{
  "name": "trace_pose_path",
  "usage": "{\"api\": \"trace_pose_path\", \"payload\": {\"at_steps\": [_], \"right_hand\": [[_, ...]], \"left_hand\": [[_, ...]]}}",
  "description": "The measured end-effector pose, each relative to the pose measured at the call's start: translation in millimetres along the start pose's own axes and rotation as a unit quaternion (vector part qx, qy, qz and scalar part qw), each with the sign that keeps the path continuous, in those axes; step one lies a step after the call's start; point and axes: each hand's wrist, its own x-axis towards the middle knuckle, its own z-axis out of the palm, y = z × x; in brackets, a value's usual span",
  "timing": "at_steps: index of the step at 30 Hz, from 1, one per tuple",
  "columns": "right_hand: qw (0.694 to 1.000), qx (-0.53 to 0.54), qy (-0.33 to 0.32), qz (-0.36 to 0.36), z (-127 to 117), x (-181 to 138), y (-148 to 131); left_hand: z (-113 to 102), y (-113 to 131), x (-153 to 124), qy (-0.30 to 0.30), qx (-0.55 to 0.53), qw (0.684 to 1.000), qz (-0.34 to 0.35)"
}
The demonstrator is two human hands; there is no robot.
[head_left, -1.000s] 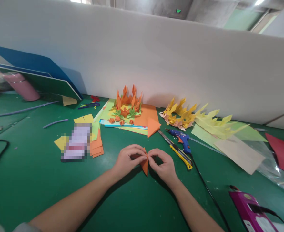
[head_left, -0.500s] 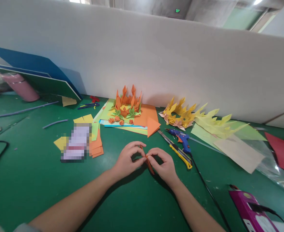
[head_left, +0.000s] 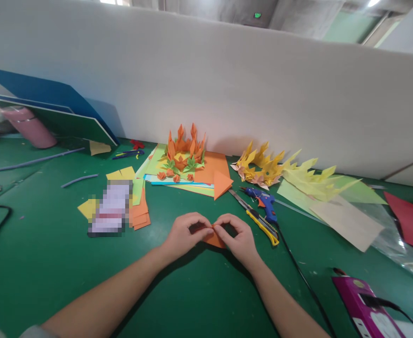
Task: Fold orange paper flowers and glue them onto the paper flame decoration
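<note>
While fingers (head_left: 203, 232) of the left hand (head_left: 183, 234) pinch orange paper (head_left: 213, 241), the right hand (head_left: 241, 238) grips it too.

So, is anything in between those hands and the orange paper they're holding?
Nothing that I can see: the left hand and right hand both pinch the orange paper directly. The knife lies to their right.

Orange paper (head_left: 214, 241), pinched, partly hidden
</note>
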Motion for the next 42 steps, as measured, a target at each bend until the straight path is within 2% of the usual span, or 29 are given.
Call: {"api": "trace_pose_path", "payload": {"at_steps": [4,9,14,17,19,26,37,42], "right_hand": [[1.000,0.008,-0.006,0.025,1.6,-0.3,-0.3],[0.996,0.016,-0.045,0.080,3.0,-1.4,0.9],[0.986,0.084,-0.043,0.137,3.0,-0.8,5.5],[0.977,0.117,-0.032,0.174,3.3,-0.5,7.8],[0.973,0.128,-0.028,0.188,3.3,-0.4,7.8],[0.977,0.129,-0.024,0.170,2.9,0.1,5.4],[0.985,0.105,-0.030,0.135,2.6,1.1,2.8],[0.982,0.116,-0.027,0.147,3.6,1.0,3.1]], "left_hand": [[3.1,-2.7,-0.2,-0.030,-0.081,0.992,-0.093],[2.9,-3.0,1.9,-0.084,-0.088,0.981,-0.152],[-1.0,-2.1,7.1,-0.037,-0.175,0.964,-0.196],[-2.3,-2.8,8.7,0.003,-0.253,0.946,-0.203],[-3.1,-2.4,8.8,0.008,-0.268,0.942,-0.201],[-5.1,3.3,8.3,-0.054,-0.207,0.954,-0.209],[-6.3,-1.8,8.0,-0.067,-0.228,0.941,-0.242],[-6.4,2.3,8.4,-0.069,-0.233,0.933,-0.266]]}}
